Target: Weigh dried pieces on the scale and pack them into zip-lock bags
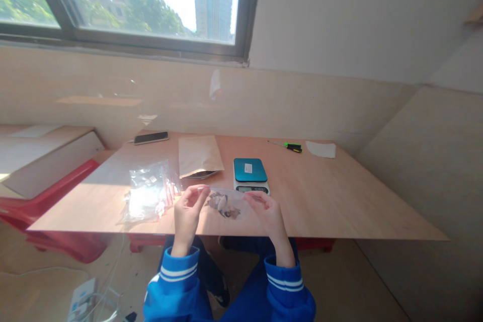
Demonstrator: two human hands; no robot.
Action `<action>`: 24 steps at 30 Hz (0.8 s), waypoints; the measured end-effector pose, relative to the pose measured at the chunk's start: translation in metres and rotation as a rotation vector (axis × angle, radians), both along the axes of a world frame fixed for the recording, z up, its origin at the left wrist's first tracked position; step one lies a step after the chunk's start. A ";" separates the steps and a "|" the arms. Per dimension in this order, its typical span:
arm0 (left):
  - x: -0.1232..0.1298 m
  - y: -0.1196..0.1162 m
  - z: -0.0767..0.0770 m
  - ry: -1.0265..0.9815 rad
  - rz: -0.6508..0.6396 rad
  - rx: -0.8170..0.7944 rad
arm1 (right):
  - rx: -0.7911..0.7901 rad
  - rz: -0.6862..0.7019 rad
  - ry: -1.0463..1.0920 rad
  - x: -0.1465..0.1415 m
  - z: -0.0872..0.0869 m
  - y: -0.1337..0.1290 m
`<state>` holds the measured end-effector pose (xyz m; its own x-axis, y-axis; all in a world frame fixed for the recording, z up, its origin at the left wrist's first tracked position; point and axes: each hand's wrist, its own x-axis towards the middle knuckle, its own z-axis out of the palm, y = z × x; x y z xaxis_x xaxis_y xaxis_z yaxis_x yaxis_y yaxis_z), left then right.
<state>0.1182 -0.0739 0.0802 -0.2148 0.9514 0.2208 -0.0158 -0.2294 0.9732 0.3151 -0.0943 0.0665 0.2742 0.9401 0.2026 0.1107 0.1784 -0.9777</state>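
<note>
Between my two hands a clear plastic bag [225, 205] is held up near the table's front edge. Inside it lie brownish, dried-looking pieces whose kind I cannot make out. My left hand [189, 209] pinches the bag's left side between thumb and fingers. On the right side, my right hand [267, 211] pinches it in the same way. Just beyond the bag stands a kitchen scale [250, 170] with a blue-green top, a small label and a display at its front. A pile of clear zip bags [149, 193] with red strips lies left of my left hand.
A brown paper pouch [199, 156] lies behind the zip bags, and a phone [151, 138] rests at the back left. Screwdrivers [292, 147] and a white paper piece [320, 149] are at the back right of the wooden table [339, 201]. Red stools [81, 226] stand below.
</note>
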 end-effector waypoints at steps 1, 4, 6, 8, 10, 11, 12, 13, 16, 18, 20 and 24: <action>0.000 0.000 -0.001 -0.009 0.002 0.005 | 0.001 0.003 0.015 -0.001 -0.001 0.001; -0.001 0.002 -0.002 -0.035 -0.014 0.011 | -0.013 0.013 0.055 -0.002 -0.005 0.003; -0.002 0.003 -0.002 -0.035 -0.035 0.011 | -0.018 0.017 0.059 -0.002 -0.006 0.003; -0.002 0.003 -0.001 -0.018 -0.045 0.012 | 0.002 0.003 0.059 -0.002 -0.005 0.003; -0.002 0.003 0.000 0.007 -0.055 0.007 | 0.037 -0.019 0.074 -0.003 -0.003 0.002; -0.002 0.002 0.002 0.020 -0.064 0.004 | 0.052 -0.033 0.087 -0.004 -0.002 0.002; -0.002 0.002 0.003 0.032 -0.074 0.002 | 0.063 -0.051 0.100 -0.005 0.000 0.002; -0.001 0.001 0.004 0.044 -0.084 0.001 | 0.071 -0.067 0.110 -0.006 0.002 0.001; 0.000 0.000 0.006 0.067 -0.086 0.003 | 0.085 -0.113 0.117 -0.009 0.005 0.001; 0.000 -0.001 0.006 0.066 -0.076 0.007 | 0.096 -0.127 0.119 -0.010 0.005 0.001; 0.001 -0.001 0.006 0.056 -0.065 0.006 | 0.101 -0.137 0.129 -0.011 0.004 0.002; 0.002 -0.002 0.005 0.050 -0.044 -0.004 | 0.099 -0.158 0.156 -0.012 0.001 0.002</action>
